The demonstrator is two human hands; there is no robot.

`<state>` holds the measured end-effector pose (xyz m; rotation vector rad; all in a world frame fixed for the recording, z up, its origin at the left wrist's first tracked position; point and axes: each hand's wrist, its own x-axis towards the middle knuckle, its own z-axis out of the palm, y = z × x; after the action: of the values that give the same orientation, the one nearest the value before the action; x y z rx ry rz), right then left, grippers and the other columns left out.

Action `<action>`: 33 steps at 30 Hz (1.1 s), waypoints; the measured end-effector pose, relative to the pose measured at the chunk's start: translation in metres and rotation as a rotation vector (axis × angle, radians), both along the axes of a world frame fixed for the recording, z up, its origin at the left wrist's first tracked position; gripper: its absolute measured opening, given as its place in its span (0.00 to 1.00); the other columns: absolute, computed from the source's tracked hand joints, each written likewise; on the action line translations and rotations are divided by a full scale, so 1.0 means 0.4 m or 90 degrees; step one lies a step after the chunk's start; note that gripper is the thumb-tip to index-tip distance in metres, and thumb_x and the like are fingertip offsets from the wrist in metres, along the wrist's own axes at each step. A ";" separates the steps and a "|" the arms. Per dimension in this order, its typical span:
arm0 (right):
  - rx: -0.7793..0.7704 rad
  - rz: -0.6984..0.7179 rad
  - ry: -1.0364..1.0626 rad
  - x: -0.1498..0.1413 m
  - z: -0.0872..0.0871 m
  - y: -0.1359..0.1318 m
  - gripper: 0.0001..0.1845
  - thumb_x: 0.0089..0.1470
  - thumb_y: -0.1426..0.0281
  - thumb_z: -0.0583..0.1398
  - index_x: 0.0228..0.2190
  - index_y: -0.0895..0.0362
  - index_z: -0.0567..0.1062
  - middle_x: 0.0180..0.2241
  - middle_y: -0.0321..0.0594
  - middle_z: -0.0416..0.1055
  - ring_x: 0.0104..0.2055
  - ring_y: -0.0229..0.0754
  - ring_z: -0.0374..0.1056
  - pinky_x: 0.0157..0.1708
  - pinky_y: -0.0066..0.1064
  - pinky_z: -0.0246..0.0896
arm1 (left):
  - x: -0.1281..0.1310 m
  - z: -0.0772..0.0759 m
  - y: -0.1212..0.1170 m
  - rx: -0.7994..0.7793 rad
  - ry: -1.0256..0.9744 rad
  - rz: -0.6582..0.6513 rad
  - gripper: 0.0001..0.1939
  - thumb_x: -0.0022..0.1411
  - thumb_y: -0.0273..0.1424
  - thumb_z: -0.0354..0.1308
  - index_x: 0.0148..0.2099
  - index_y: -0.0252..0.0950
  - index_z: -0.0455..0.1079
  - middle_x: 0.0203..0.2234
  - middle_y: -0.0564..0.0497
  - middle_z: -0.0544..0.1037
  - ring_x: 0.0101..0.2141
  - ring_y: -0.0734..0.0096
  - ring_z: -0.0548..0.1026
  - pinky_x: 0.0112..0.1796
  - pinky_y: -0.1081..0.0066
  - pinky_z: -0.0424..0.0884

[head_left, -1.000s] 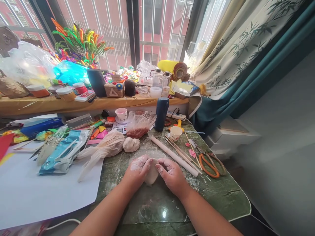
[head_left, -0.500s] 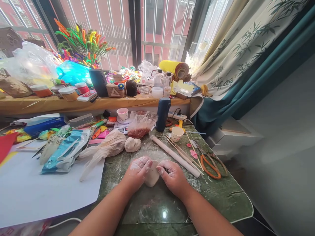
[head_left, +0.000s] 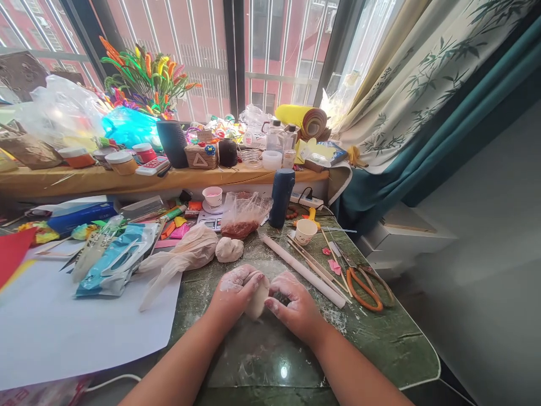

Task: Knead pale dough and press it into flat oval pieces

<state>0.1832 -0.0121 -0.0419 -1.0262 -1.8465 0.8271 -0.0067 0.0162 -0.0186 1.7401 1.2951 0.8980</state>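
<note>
A flattened piece of white dough is held up over a clear sheet on the table. My left hand, dusted with white powder, wraps round its left side, thumb along the face. At the right edge of the piece are the curled fingertips and thumb of my right hand, also powdery, pinching the rim. A rounded lump of dough rests just beyond my left hand. The pale rolling pin lies slantwise past my right hand.
Scissors with orange handles, thin sticks and a paper cup are on the right. Behind stand a dark blue bottle and a bag of reddish-brown material. White paper covers the left.
The dough piece has turned to a narrower, more edge-on tilt and shifted slightly left. My right thumb has moved lower along its edge, and the right fingers have spread a little.
</note>
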 end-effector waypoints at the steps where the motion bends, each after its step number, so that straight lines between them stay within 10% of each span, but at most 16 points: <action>1: -0.002 -0.004 -0.008 -0.001 0.000 0.000 0.12 0.61 0.58 0.61 0.32 0.53 0.74 0.34 0.38 0.73 0.40 0.45 0.67 0.45 0.37 0.61 | -0.003 -0.002 0.004 0.000 0.002 0.001 0.17 0.67 0.42 0.52 0.31 0.37 0.73 0.27 0.51 0.78 0.32 0.65 0.74 0.36 0.69 0.68; 16: 0.017 -0.094 -0.117 0.040 -0.003 -0.007 0.06 0.56 0.69 0.57 0.26 0.53 0.67 0.28 0.35 0.67 0.33 0.42 0.64 0.34 0.34 0.60 | -0.019 0.013 -0.003 -0.059 0.086 -0.094 0.13 0.63 0.40 0.58 0.44 0.41 0.80 0.33 0.52 0.83 0.33 0.63 0.78 0.36 0.69 0.72; 20: 0.053 -0.083 -0.252 0.072 0.000 -0.026 0.03 0.56 0.68 0.60 0.31 0.53 0.71 0.31 0.37 0.71 0.36 0.46 0.66 0.39 0.38 0.61 | -0.031 0.001 0.005 0.090 0.171 -0.164 0.10 0.61 0.40 0.62 0.42 0.44 0.81 0.37 0.50 0.83 0.41 0.58 0.78 0.46 0.64 0.71; 28: 0.131 -0.162 -0.181 -0.041 0.085 0.084 0.15 0.65 0.67 0.53 0.51 0.54 0.71 0.44 0.45 0.73 0.48 0.49 0.68 0.52 0.43 0.62 | -0.049 0.013 0.036 0.083 -0.172 0.172 0.14 0.67 0.41 0.53 0.40 0.39 0.76 0.33 0.49 0.80 0.37 0.62 0.78 0.44 0.65 0.72; 33: 0.088 -0.181 -0.286 -0.175 0.054 0.129 0.14 0.64 0.67 0.54 0.49 0.56 0.71 0.43 0.47 0.72 0.48 0.52 0.66 0.51 0.46 0.62 | -0.063 0.008 0.022 0.082 -0.326 0.294 0.20 0.69 0.46 0.50 0.33 0.39 0.73 0.23 0.52 0.72 0.28 0.66 0.71 0.36 0.67 0.69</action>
<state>0.1132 0.0393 -0.0204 -1.4270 -2.0236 0.3089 -0.0320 0.0250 -0.0155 1.1898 1.3179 1.5984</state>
